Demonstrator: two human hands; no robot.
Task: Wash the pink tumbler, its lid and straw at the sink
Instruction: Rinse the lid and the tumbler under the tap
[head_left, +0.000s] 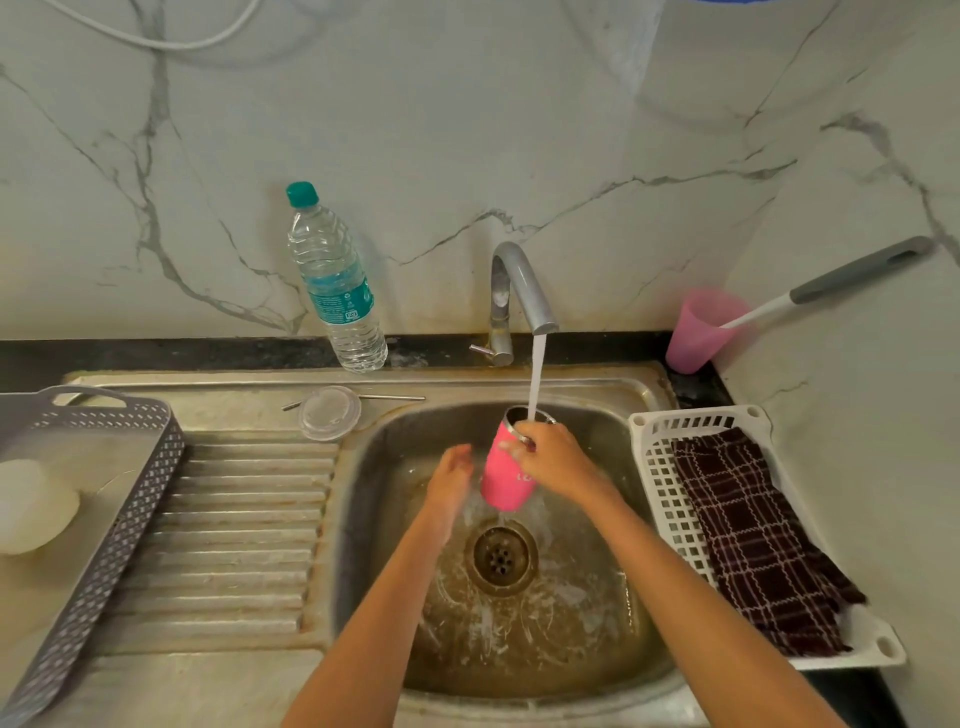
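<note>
Pink tumbler (506, 470): held over the sink bowl, above and just behind the drain (501, 556), mouth up and tipped a little toward the back wall.
Water (536, 376): a thin stream from the tap (519, 291) falls straight into the tumbler's open mouth; there is splashing below its base.
Right hand (553, 460): grips the tumbler near the steel rim, fingers curled round the upper part.
Left hand (452, 480): just beside the tumbler's left side, fingers straight and close together, a little blurred; I cannot tell whether they touch it.
Lid (329, 413): clear, lying flat on the sink's ledge, left of the bowl at the top of the ribbed drainer.
Straw (395, 397): thin metal, lying along the ledge right behind the lid.
Sink (597, 597): steel, wet and stained inside.
Water bottle (335, 280): standing against the marble wall, left of the tap.
Grey basket (104, 519): on the drainer at far left.
White basket (660, 499): right of the bowl, with a dark checked cloth (753, 540) lying in it.
Pink cup (701, 330): in the back right corner, a grey-handled brush (852, 273) leaning out of it.
</note>
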